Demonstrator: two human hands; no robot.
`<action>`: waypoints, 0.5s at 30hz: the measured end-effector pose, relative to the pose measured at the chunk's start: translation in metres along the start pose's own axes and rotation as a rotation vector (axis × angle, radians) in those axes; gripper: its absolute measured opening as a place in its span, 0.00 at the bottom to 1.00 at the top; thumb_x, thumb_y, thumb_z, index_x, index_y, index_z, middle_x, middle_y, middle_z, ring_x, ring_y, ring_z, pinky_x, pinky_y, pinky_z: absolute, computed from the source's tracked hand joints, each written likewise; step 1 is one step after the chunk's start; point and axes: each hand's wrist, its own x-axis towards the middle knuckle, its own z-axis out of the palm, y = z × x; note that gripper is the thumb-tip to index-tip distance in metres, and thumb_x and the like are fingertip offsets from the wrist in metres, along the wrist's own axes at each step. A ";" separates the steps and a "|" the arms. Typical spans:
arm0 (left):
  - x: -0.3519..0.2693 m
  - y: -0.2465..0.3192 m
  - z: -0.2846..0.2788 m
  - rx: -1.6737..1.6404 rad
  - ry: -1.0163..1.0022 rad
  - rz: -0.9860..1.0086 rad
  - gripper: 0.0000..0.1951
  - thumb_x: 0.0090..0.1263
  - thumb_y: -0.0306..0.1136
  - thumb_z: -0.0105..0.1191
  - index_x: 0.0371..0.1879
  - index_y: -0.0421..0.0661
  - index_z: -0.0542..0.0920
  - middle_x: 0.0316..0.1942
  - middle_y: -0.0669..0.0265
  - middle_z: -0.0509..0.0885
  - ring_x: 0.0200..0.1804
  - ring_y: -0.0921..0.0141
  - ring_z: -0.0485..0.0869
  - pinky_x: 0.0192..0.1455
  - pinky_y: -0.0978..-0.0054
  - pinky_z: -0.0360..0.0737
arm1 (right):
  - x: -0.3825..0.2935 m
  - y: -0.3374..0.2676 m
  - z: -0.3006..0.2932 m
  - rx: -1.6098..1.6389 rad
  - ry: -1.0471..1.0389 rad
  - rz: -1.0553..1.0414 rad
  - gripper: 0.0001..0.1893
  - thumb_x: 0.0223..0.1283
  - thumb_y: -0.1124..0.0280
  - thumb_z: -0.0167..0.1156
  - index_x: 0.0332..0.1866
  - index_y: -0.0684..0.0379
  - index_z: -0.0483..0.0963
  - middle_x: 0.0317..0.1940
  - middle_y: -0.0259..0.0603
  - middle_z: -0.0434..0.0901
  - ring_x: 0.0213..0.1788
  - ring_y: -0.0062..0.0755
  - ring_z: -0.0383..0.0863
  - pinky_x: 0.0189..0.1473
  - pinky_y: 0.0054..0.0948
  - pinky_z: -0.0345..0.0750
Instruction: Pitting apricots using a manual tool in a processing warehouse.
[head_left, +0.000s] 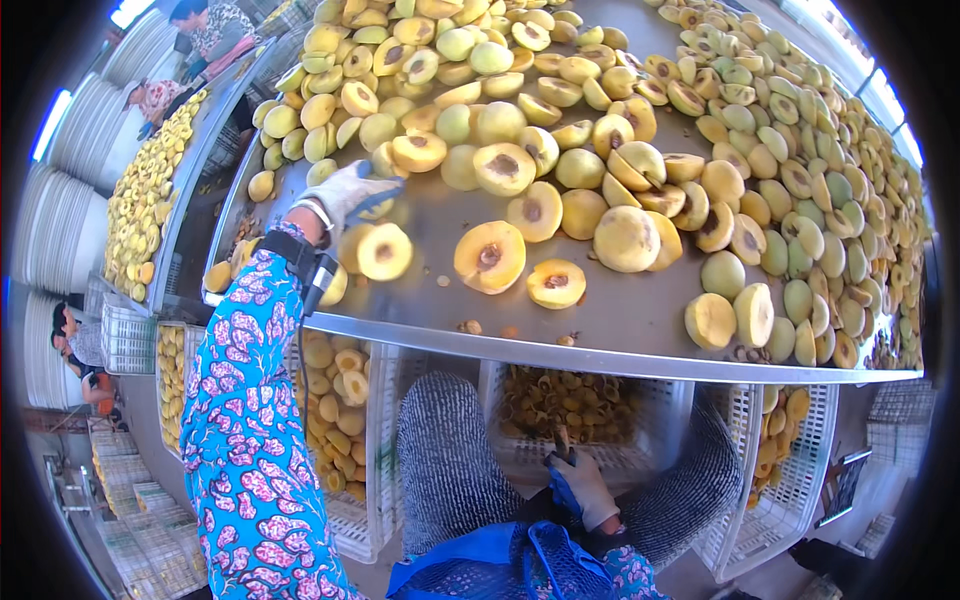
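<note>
Halved yellow stone fruits, some like the fruit half (490, 257) near the front edge, lie cut side up or down on a metal table (420, 307). My left hand (349, 196), in a white and blue glove, reaches over the table's left part, its fingers at a fruit piece partly hidden beneath them; whether it grips the piece is unclear. Just below that hand lies another fruit half (385, 252) showing its hollow. Low between my knees, my right hand (581, 484), gloved alike, is closed around a small tool with a brownish tip (561, 435), its kind unclear.
Below the table edge stand a white plastic crate (637, 457) of dark fruit scraps, a left crate (382, 450) and a right crate (817, 457) of fruit. A large fruit heap (825, 187) covers the table's right. People work at another table (176, 217) on the left.
</note>
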 end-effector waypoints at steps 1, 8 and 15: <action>0.011 -0.003 -0.004 -0.062 -0.177 -0.095 0.31 0.53 0.47 0.68 0.52 0.43 0.73 0.35 0.67 0.78 0.34 0.74 0.77 0.35 0.76 0.79 | -0.002 -0.001 0.002 0.003 -0.021 -0.016 0.10 0.59 0.65 0.60 0.31 0.59 0.70 0.15 0.31 0.68 0.12 0.23 0.67 0.14 0.24 0.66; -0.038 0.066 0.072 0.392 -0.228 0.533 0.17 0.60 0.40 0.61 0.42 0.41 0.80 0.34 0.62 0.84 0.36 0.74 0.81 0.42 0.76 0.76 | -0.006 -0.002 -0.003 0.070 -0.039 -0.041 0.09 0.60 0.66 0.59 0.31 0.58 0.69 0.15 0.31 0.68 0.12 0.23 0.66 0.14 0.24 0.66; -0.015 0.084 0.090 0.773 0.040 0.672 0.29 0.58 0.57 0.56 0.43 0.39 0.77 0.41 0.47 0.81 0.45 0.52 0.80 0.48 0.58 0.75 | 0.000 -0.002 0.003 0.050 -0.097 -0.048 0.08 0.61 0.66 0.58 0.31 0.58 0.69 0.15 0.29 0.68 0.12 0.21 0.66 0.14 0.23 0.64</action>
